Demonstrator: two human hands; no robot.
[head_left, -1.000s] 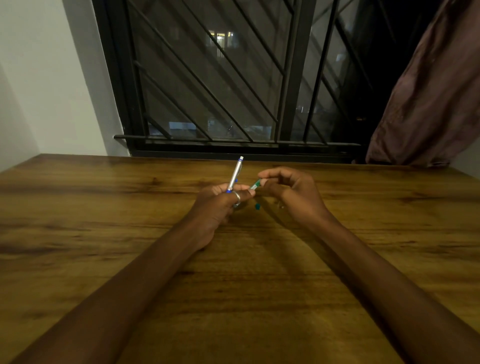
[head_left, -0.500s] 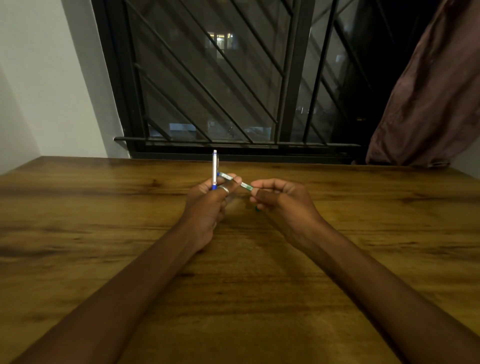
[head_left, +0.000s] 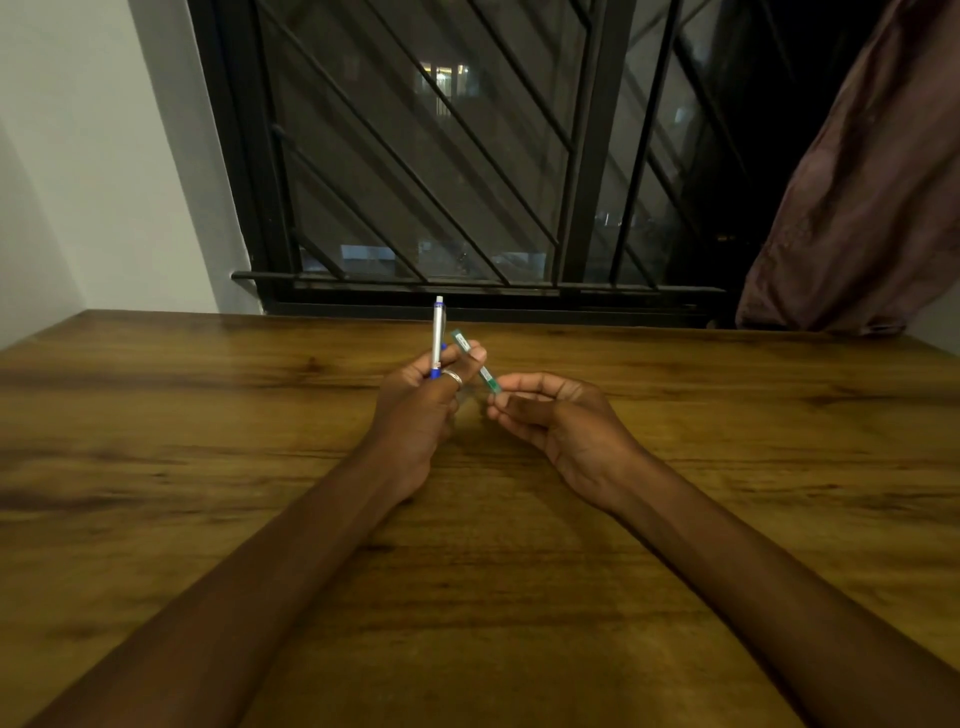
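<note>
Green pen (head_left: 487, 376): just above frame centre, off the table (head_left: 208, 467), in the gap between my two hands. Thin barrel, clear with green ends. Long axis runs diagonally, with the upper end toward the upper left and the lower end toward the lower right.

My left hand (head_left: 421, 410) is the nearer one to its middle: the thumb lies across the barrel about halfway along, pressing it against my curled fingers. The same hand is clenched round the silver pen (head_left: 438, 332), which stands almost upright out of the fist with its white tip toward the top of the frame. The two pens splay into a narrow V, close together at the fist and apart at the top. A ring (head_left: 453, 376) sits on one left finger just below the blue grip.

My right hand (head_left: 561, 421) sits right of centre, palm turned in and fingers curled. The index tip and thumb meet the green pen's lower end. It looks like a pinch there, though the contact is small and dim.

Judgement: the next move turns on that diagonal. The lower end points straight at my right fingertips, so a pull along the axis, down and right, would slide it out from under the left thumb. A sideways tug would lever it against the silver pen.

Beyond the hands: wood-grain tabletop, a dark window grille (head_left: 441, 156) across the top, and a curtain (head_left: 857, 208) at the upper right.
</note>
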